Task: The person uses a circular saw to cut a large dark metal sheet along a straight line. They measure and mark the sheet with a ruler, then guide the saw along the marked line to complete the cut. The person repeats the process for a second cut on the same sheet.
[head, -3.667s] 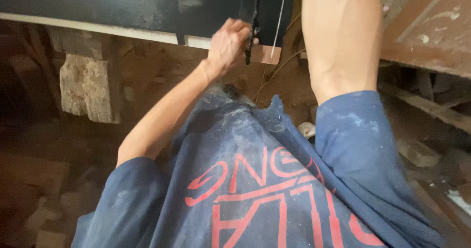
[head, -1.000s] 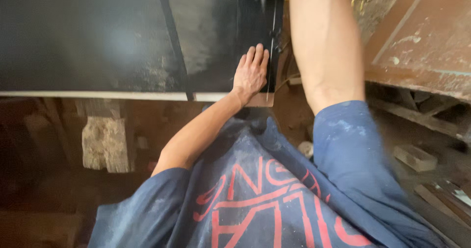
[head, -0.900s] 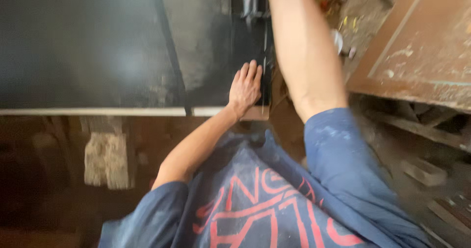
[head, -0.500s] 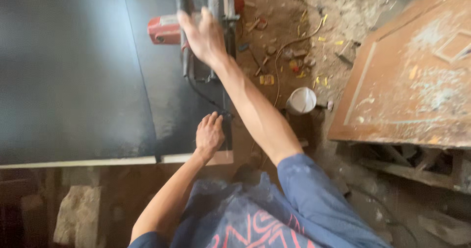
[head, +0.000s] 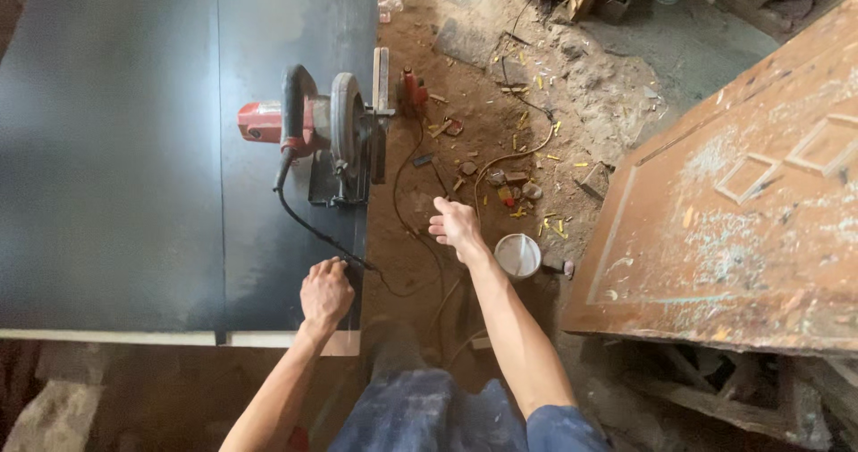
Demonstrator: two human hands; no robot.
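my left hand (head: 325, 293) grips the black cord (head: 313, 224) on the dark board (head: 134, 148), keeping it off the circular saw (head: 322, 130); right hand (head: 458, 227) hangs loosely open

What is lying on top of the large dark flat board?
On the large dark flat board rests a red and grey circular saw, its black cable and the left hand. The saw hides the board's surface beneath it.

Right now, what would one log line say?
left hand: on saw cord | right hand: empty, open | circular saw: resting on black board
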